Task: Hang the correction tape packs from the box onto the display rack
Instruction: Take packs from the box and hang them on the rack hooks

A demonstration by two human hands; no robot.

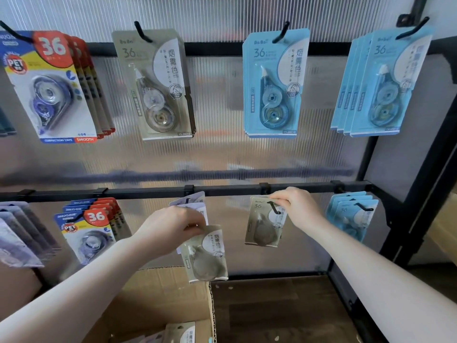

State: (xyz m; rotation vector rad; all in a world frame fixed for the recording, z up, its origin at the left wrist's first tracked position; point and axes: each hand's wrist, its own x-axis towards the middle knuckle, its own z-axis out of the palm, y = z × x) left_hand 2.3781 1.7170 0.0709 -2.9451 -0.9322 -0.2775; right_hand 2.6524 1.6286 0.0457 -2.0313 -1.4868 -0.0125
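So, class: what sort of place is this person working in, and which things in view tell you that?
Probably a stationery shop's display area: a black display rack with hooks, carded correction tape packs hung in colour-sorted rows, and an open cardboard box of stock below.

- Pack hangs on lower-rail hook, right hand at its top.
- Left of it, left hand holds second pack above box.
- Further packs hang on the upper rail.

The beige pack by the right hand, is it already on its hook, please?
On. The black hook passes through the top of the beige pack, which hangs from it while the right hand pinches its upper edge.
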